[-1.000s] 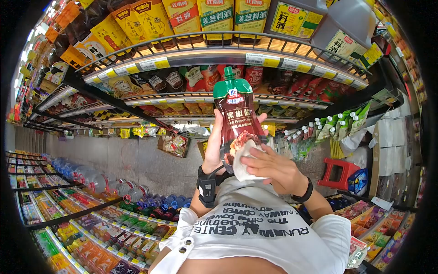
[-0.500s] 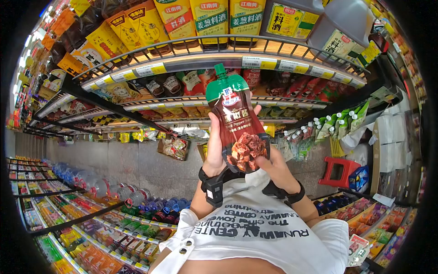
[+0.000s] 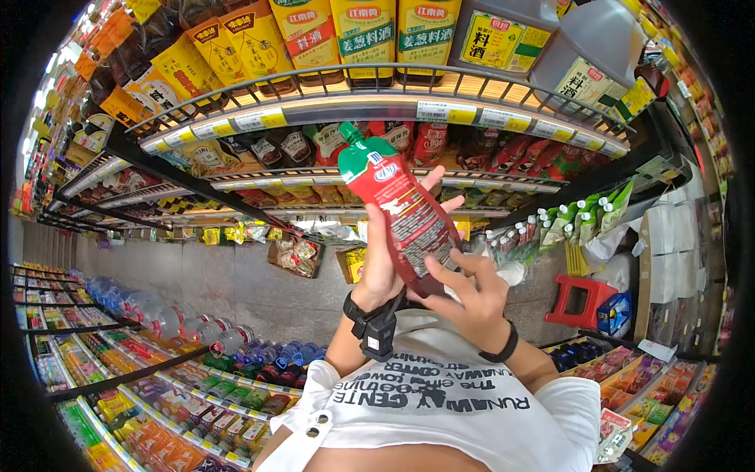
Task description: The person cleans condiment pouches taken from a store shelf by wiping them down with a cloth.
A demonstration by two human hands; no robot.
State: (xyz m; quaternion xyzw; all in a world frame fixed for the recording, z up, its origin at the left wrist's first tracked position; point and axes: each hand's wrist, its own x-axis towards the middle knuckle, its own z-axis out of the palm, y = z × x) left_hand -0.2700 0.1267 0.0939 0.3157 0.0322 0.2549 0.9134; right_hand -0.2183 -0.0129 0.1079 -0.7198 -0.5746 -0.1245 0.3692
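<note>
A spouted pouch of black pepper sauce [image 3: 414, 228] is in front of my chest, tilted with its green cap up and to the left. Its red back, covered in small print, faces me. My left hand [image 3: 379, 263] is closed around the pouch, thumb along the near edge and fingertips showing past the far side. Over its lower end, my right hand [image 3: 478, 303] has its fingers bent and apart, the tips at the printed back. Whether they press on it is hard to tell. Both wrists wear black straps.
Ahead stands a wire-fronted shelf [image 3: 377, 110] with cooking wine cartons [image 3: 362, 39], grey jugs [image 3: 503, 35] and sauce pouches below. A red stool [image 3: 578, 303] is on the floor at right, with an open carton [image 3: 295, 257] on the left. Drink bottles [image 3: 228, 338] line the lower left.
The pouch has been turned from its front picture to its printed back and leans further left. My right hand has loosened from its lower corner, with the fingers now spread over the back.
</note>
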